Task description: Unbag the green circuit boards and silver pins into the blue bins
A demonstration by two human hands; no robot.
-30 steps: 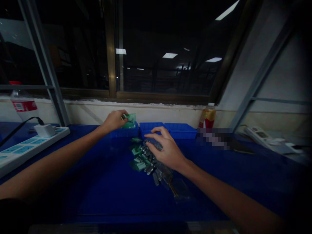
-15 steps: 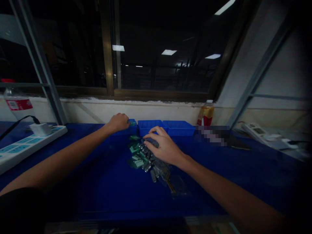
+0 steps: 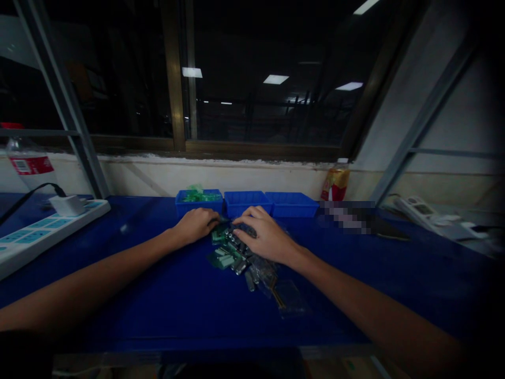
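My left hand (image 3: 197, 225) is at the back left edge of a pile of small parts (image 3: 235, 253), its fingers closed on a small green packet (image 3: 222, 217), partly hidden by them. Over the pile's right side, my right hand (image 3: 266, 236) curls its thumb and fingers around a dark grey lumpy piece (image 3: 248, 229). Green packets, grey metal-looking pieces and clear plastic bags make up the pile. At its near right lies a clear bag (image 3: 292, 299) beside thin brass-coloured pins. A blue bin (image 3: 199, 208) behind my left hand holds green packets.
Two more blue bins, one in the middle (image 3: 248, 200) and one on the right (image 3: 295, 205), stand in the row by the wall. A power strip (image 3: 51, 231) and a bottle (image 3: 29, 166) are at left. Another bottle (image 3: 335, 181) and a dark flat object (image 3: 389, 230) sit at right.
My left hand put a green packet into the left bin, then came down to the pile's back edge. My right hand stayed over the pile and its fingers closed around the grey piece.
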